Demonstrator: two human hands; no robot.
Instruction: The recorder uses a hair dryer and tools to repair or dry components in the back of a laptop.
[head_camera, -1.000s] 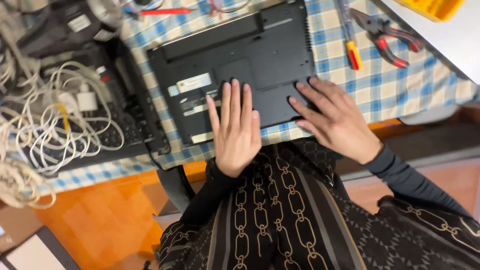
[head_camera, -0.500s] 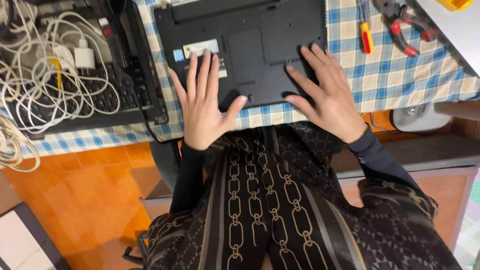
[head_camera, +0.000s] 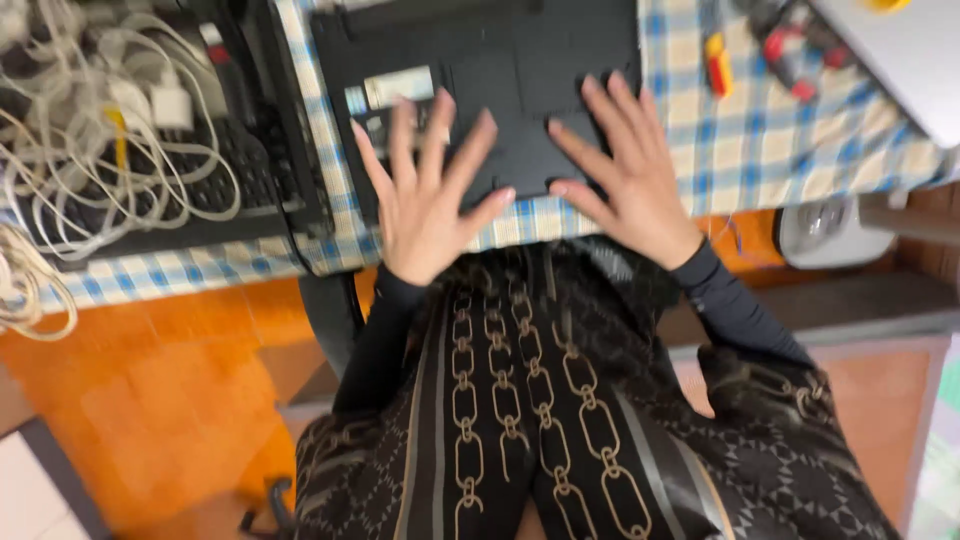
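I see both hands flat, fingers spread, palms down: left hand (head_camera: 425, 205) and right hand (head_camera: 625, 180) rest on the black laptop (head_camera: 500, 70), which lies upside down on the checked worktop (head_camera: 770, 150), gripping nothing.

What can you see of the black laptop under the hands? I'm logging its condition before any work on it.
The black laptop lies upside down, its matte, plastic-looking underside facing up, on the blue-and-white checked tablecloth. Panel seams and a pale rectangular label show near its left part; the picture is blurred, so screws cannot be made out. Its far edge is cut off by the frame. The left hand and right hand are spread, open, over its near edge, fingers splayed.
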